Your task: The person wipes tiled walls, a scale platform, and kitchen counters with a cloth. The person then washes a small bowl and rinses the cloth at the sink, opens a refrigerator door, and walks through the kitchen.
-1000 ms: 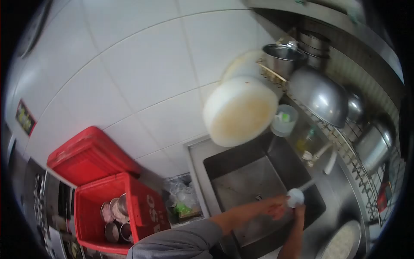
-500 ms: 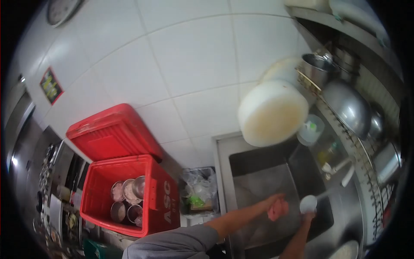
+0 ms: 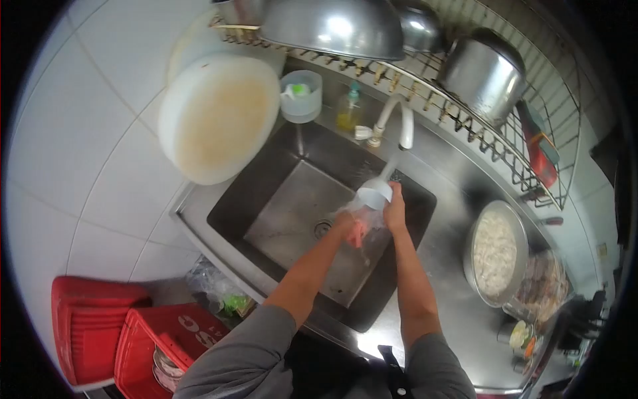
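Left hand (image 3: 347, 225) moved nearer white cup (image 3: 375, 193), right fingers (image 3: 397, 193) gripping it

The sink (image 3: 286, 219) is grey metal with a dull, scuffed sheen; the table (image 3: 438, 266) beside it is smoother metal, glossy enough to throw back a bright patch. The large bowl (image 3: 319, 30) and the pot (image 3: 482, 76) look like polished metal. The white cup (image 3: 375, 195) in the right hand (image 3: 397, 209) seems smooth plastic, as does the glossy faucet (image 3: 407, 126). The round tub (image 3: 229, 126) looks like matt, stained plastic, the red box (image 3: 173, 324) hard plastic. The 2 sleeves (image 3: 246, 346) are matt cloth, the wall tiles (image 3: 126, 146) smooth.
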The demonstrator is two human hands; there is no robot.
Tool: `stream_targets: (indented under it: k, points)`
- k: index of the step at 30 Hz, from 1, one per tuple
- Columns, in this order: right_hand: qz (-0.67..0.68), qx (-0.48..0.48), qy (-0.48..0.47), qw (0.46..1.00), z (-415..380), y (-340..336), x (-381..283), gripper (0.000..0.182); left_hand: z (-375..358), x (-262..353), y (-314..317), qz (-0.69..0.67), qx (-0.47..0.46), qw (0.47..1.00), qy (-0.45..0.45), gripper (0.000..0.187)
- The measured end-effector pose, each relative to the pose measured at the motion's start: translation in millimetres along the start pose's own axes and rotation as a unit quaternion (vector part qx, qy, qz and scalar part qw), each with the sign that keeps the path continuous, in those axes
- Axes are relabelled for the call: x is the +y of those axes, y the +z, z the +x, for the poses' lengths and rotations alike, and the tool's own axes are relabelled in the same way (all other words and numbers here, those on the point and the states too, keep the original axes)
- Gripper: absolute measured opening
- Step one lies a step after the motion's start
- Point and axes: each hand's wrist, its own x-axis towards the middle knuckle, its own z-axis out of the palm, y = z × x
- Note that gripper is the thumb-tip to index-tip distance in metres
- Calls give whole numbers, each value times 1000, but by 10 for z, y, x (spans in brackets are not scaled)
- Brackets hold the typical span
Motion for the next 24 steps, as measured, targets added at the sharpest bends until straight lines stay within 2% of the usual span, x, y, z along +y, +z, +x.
stream_targets:
  k: [1,2,3,4,5,6,7,8,9,10,12,14,16,17,18,19,20,21,22,23,24]
  points:
    - [-30,27,-52,998,-18,-50,15,33,72,-31,46,39,-21,999,24,23]
    - [-37,35,-44,998,-41,-89,26,33,146,-53,85,77,-41,995,50,25]
    - [24,45,88,995,-60,-129,42,34,168,3,180,80,-49,995,43,25]
    - [87,70,216,970,-77,-155,117,35,197,86,268,175,34,980,84,25]
    - [119,86,301,942,-46,-153,206,36,218,199,315,224,70,966,106,25]
    - [151,77,332,928,-23,-69,437,36,285,282,333,273,107,948,124,25]
    - [195,50,329,923,19,68,721,38,431,337,190,374,102,892,231,25]
    - [259,16,310,915,64,238,1006,39,517,391,90,464,94,815,333,25]
    - [307,-10,295,905,85,396,1231,41,379,530,166,468,89,814,331,25]
    - [459,-40,326,825,70,422,993,42,95,737,335,428,139,842,298,28]
    - [432,-25,350,831,162,493,631,42,102,936,278,390,186,863,263,31]
    - [403,-12,376,834,234,451,378,41,516,912,-96,446,177,838,261,33]
    - [152,-10,335,930,269,356,155,41,347,967,-49,470,171,830,246,33]
    - [152,-7,338,929,269,279,31,41,246,982,2,489,166,824,232,34]
    - [103,-62,302,946,247,158,-152,40,365,904,-125,491,161,825,229,34]
    - [52,-114,266,956,207,44,-290,41,615,766,-339,649,71,690,312,33]
    - [48,-106,273,955,136,-30,-365,41,668,672,-296,716,13,608,343,33]
    - [-77,-61,187,977,22,-87,-420,40,719,580,-249,764,-41,518,381,33]
    - [-202,-17,97,974,-98,-174,-458,41,632,564,-71,607,-12,727,322,32]
    - [-210,39,109,971,-230,-361,-471,41,547,587,108,409,20,882,234,32]
    - [-215,94,118,965,-385,-595,-420,41,597,571,181,410,12,882,232,32]
